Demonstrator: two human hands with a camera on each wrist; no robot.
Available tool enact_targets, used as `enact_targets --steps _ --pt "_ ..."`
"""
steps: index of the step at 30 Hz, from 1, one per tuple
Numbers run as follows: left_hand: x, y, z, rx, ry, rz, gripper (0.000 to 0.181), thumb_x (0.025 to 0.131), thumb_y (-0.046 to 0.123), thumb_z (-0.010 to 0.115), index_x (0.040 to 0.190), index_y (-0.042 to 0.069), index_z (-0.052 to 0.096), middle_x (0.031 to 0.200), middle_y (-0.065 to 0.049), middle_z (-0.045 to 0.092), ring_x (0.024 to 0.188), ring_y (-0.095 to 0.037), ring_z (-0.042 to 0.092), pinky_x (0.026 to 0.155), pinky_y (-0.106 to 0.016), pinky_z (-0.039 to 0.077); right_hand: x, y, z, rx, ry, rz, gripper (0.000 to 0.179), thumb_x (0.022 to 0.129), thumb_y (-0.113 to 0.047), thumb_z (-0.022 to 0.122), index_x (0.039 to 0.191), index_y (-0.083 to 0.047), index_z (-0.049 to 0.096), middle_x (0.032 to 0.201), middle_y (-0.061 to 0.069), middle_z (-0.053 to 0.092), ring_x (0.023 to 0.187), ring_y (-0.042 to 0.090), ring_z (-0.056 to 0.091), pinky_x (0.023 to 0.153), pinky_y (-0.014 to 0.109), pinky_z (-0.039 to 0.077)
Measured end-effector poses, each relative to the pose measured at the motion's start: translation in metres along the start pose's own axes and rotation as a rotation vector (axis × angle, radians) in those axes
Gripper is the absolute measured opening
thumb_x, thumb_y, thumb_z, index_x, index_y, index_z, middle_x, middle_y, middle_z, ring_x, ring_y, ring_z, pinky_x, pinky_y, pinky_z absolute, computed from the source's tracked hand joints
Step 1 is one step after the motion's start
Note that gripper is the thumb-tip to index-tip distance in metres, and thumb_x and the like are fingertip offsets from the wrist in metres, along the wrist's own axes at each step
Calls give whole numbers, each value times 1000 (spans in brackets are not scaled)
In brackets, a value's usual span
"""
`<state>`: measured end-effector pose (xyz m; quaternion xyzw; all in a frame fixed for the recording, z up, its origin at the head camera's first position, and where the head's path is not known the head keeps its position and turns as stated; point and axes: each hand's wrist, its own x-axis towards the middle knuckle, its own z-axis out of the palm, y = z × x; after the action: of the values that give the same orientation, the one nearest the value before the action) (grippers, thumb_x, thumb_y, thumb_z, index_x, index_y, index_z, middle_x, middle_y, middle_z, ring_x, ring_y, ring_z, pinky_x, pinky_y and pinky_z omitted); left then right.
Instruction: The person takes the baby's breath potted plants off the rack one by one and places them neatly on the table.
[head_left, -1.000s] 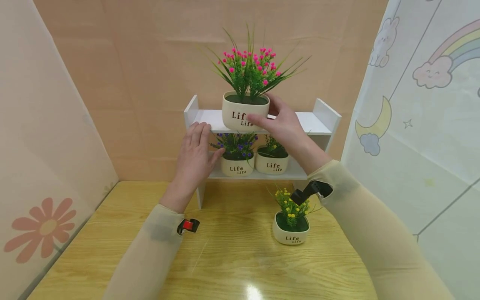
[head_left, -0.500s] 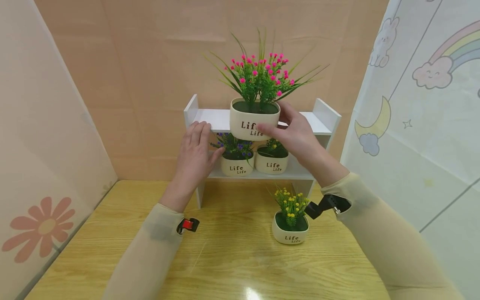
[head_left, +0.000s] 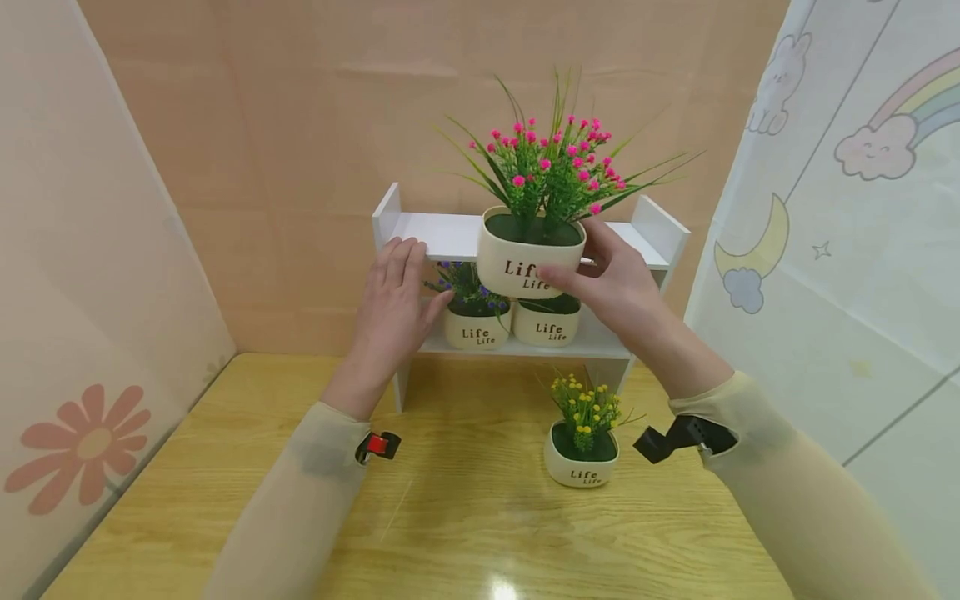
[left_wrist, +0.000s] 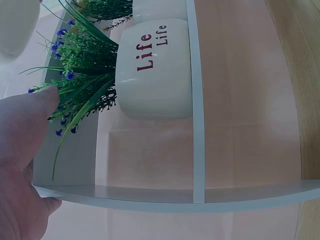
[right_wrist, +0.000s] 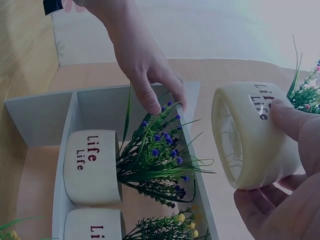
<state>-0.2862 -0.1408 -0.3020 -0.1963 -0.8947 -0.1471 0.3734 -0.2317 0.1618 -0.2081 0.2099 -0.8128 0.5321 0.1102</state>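
My right hand (head_left: 626, 287) grips a cream "Life" flowerpot (head_left: 517, 260) by its right end, thumb across the front. Grass blades and pink artificial flowers (head_left: 551, 171) rise from it. In the right wrist view, the underside of this pot (right_wrist: 257, 135) shows as a hollow with a rim, raised off the top board. My left hand (head_left: 393, 304) holds the left corner of a white two-tier shelf (head_left: 442, 233), fingers over the top board and thumb below it. The thumb (left_wrist: 35, 107) is close to the blue-flowered plant (left_wrist: 75, 75) in the left wrist view.
On the lower tier stand a blue-flowered pot (head_left: 477, 333) and another cream pot (head_left: 547, 328), side by side. A yellow-flowered pot (head_left: 581, 467) sits on the wooden table (head_left: 465, 517) in front of the shelf's right side. Peach and white patterned sheets hang around.
My right hand has brought the pink-flowered pot toward me, rightward and down, so it now overlaps the lower tier's plants in the head view. The left hand has stayed at the shelf corner.
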Motion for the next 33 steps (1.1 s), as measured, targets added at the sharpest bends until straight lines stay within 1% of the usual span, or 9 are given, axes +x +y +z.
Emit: enact_targets --steps 5,11,16,18,21,25,29,33 --pt "1 1 -1 3 -13 -9 80 107 40 75 163 -3 35 166 -23 36 162 -41 23 137 -44 13 -12 1 -6 -17 5 14 67 100 -31 86 159 -23 55 147 6 66 134 29 68 114 48 54" --pt "1 2 -1 4 -18 -14 80 108 40 74 163 -2 35 166 -23 36 162 -41 23 137 -44 13 -22 5 -12 -26 -14 34 67 101 -29 85 159 -19 54 148 6 65 135 29 67 114 43 55" --pt "1 1 0 5 -5 -10 81 107 41 75 163 -3 35 165 -23 36 162 -42 24 137 -45 15 -31 8 -17 -54 -19 56 67 102 -31 84 159 -19 53 148 5 65 136 28 66 114 43 54" --pt "1 1 1 2 -1 -9 81 107 41 75 163 -3 35 165 -23 37 162 -42 24 137 -46 16 -34 9 -18 -61 -26 58 68 102 -30 84 161 -18 52 149 6 64 138 28 65 114 41 54" --pt "1 1 1 -3 -3 -13 81 107 40 75 163 -4 35 165 -23 37 162 -42 24 137 -47 16 -40 11 -21 -60 -35 57 67 102 -29 84 161 -17 53 148 6 64 137 27 65 111 33 54" --pt "1 2 0 -9 -34 -29 81 109 41 73 165 -2 33 167 -22 34 163 -41 21 137 -46 13 -48 14 -25 -70 -20 58 63 102 -28 84 158 -17 55 143 6 67 132 22 69 104 24 56" --pt "2 2 -1 -8 -47 -34 82 109 41 72 166 -2 32 167 -22 34 163 -41 21 137 -47 13 -55 18 -31 -103 6 52 62 102 -26 84 157 -17 56 140 8 70 125 15 72 99 21 57" --pt "2 2 -2 -13 -44 -35 82 109 41 73 165 -2 32 167 -22 34 163 -41 21 137 -48 14 -62 24 -40 -113 24 46 64 103 -22 83 160 -18 54 141 9 68 124 11 71 96 20 58"
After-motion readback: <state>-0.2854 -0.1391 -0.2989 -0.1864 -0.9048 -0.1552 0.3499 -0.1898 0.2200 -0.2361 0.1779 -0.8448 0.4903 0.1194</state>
